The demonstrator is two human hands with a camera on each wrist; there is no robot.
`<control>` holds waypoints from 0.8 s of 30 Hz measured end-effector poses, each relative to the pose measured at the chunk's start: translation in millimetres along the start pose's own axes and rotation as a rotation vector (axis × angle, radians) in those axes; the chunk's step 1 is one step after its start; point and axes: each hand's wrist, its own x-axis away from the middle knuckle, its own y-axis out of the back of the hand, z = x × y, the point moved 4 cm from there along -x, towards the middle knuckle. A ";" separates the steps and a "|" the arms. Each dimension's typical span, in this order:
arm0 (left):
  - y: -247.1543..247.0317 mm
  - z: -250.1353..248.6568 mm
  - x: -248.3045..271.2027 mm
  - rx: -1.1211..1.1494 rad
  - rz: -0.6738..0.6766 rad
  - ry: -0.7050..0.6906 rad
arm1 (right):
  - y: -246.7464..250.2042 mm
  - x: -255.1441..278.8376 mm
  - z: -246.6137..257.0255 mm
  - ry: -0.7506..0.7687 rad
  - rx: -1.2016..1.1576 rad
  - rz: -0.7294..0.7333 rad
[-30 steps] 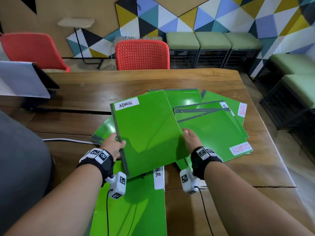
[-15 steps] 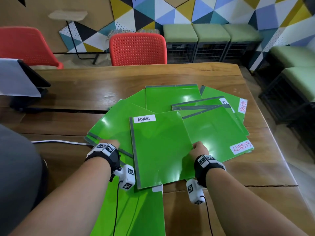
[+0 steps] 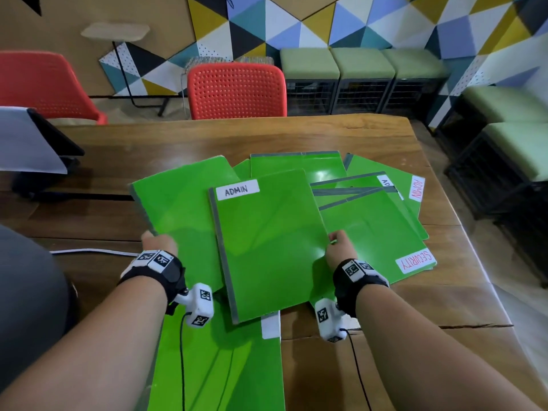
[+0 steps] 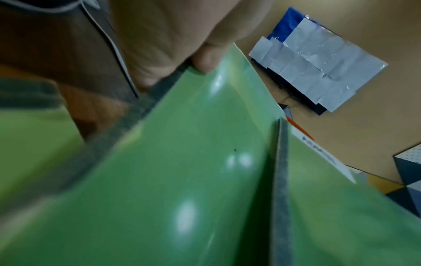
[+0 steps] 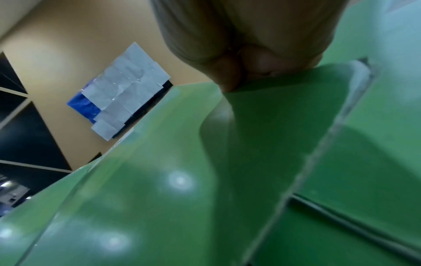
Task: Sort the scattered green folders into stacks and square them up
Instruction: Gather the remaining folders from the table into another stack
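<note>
- Centre of the head view: we see the ADMIN folder (image 3: 267,244), a green folder with a grey spine along its left edge and a white label reading "ADMIN" at its upper left corner, lying over the other folders.
- Right hand (image 3: 341,247): its fingers pinch the right edge of the ADMIN folder; in the right wrist view the fingertips (image 5: 230,79) close on a bent green cover edge.
- Left hand (image 3: 158,243): it grips the lower left edge of a plain green folder (image 3: 181,209), which lies left of the ADMIN folder and partly under it; the left wrist view shows a thumb (image 4: 205,59) pressed on that folder's corner beside its grey spine.
- Right of centre: the SECURITY folder (image 3: 373,232), with a red-lettered label at its lower right corner, lies on the wooden table (image 3: 326,134) amid further overlapping green folders, one of them labelled "ADMIN" in red (image 3: 416,188) at the far right.
- Bottom centre: another green folder (image 3: 219,369) with a white label extends toward the lower frame edge, beneath the ADMIN folder's lower end.
- Upper centre: a red chair (image 3: 237,87) stands behind the table.
</note>
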 end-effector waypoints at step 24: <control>-58.9 -11.3 21.4 0.081 0.396 -0.003 | -2.6 17.4 -11.6 0.382 0.498 0.254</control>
